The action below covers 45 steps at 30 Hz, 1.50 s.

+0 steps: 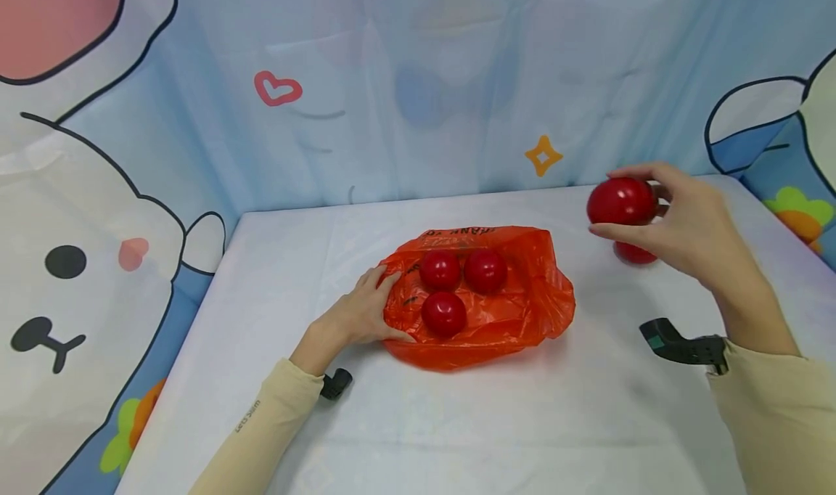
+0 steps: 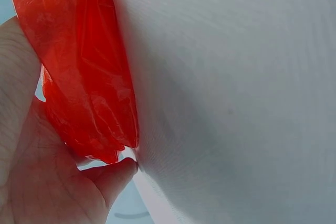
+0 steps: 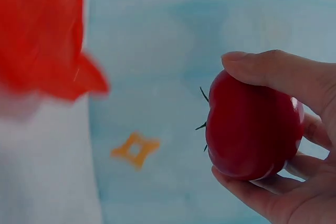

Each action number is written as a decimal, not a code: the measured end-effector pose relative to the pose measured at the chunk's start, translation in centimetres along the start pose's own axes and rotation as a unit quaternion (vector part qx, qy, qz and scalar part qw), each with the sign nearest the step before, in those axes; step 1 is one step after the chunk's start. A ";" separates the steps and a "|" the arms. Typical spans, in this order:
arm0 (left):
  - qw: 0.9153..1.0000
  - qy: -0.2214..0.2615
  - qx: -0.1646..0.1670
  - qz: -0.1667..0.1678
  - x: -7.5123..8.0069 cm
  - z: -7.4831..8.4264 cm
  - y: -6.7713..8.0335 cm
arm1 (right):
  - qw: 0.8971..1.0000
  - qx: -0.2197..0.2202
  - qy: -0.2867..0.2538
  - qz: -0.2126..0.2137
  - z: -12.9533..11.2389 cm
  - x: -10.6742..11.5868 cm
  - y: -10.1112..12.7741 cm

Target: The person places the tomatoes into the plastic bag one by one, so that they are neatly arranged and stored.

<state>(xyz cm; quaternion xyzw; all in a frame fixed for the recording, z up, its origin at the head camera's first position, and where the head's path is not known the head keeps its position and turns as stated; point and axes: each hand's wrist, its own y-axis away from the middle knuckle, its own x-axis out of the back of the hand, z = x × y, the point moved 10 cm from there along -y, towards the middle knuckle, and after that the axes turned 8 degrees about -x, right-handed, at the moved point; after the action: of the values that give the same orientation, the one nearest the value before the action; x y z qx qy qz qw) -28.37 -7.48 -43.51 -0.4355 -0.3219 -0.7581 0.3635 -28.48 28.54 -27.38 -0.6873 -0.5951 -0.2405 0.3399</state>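
My right hand [image 1: 692, 226] grips a red tomato [image 1: 622, 201] between thumb and fingers, raised above the table at the right. Its green stem tips show in the right wrist view, where the tomato [image 3: 252, 127] faces the bag. Under the held one, another tomato [image 1: 635, 253] sits on the table, partly hidden. An orange-red plastic bag [image 1: 509, 321] lies spread in the middle, its mouth facing up. Inside are three tomatoes [image 1: 444, 314]. My left hand [image 1: 362, 310] holds the bag's left side, thumb and fingers spread round it; in the left wrist view the bag [image 2: 89, 77] hides some fingers.
A white cloth covers the table [image 1: 522, 422]. Behind it hangs a light blue printed curtain [image 1: 392, 139]. Cartoon prints [image 1: 85, 284] flank the left and right sides. A black wrist device [image 1: 686, 344] juts from the right sleeve.
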 end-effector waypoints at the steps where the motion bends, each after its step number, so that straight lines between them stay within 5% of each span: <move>1: 1.000 0.001 0.001 -0.001 0.0 0.0 0.0 | 1.000 0.009 -0.014 -0.009 -1.4 -0.4 0.0; 6: 1.000 0.003 0.003 -0.004 -0.2 0.0 0.0 | 0.995 0.063 -0.057 -0.059 -7.3 -3.4 0.6; 12: 1.000 -0.010 -0.007 -0.002 -0.3 0.2 -0.2 | 0.985 0.104 -0.065 -0.121 -10.1 -8.2 1.5; 24: 1.000 -0.011 0.001 -0.003 -0.2 -0.1 -0.2 | 0.973 0.091 -0.062 -0.201 -6.7 -14.7 2.5; 45: 1.000 -0.017 -0.008 0.003 0.2 0.2 0.0 | 0.969 0.105 -0.019 -0.221 -4.4 -18.3 4.7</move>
<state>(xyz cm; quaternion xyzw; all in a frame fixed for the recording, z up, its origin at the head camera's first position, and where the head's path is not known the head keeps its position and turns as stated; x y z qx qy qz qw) -28.33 -7.34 -43.26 -0.4520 -0.3204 -0.7521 0.3569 -26.72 12.99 -38.85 -0.5040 -0.7606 -0.2327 0.3367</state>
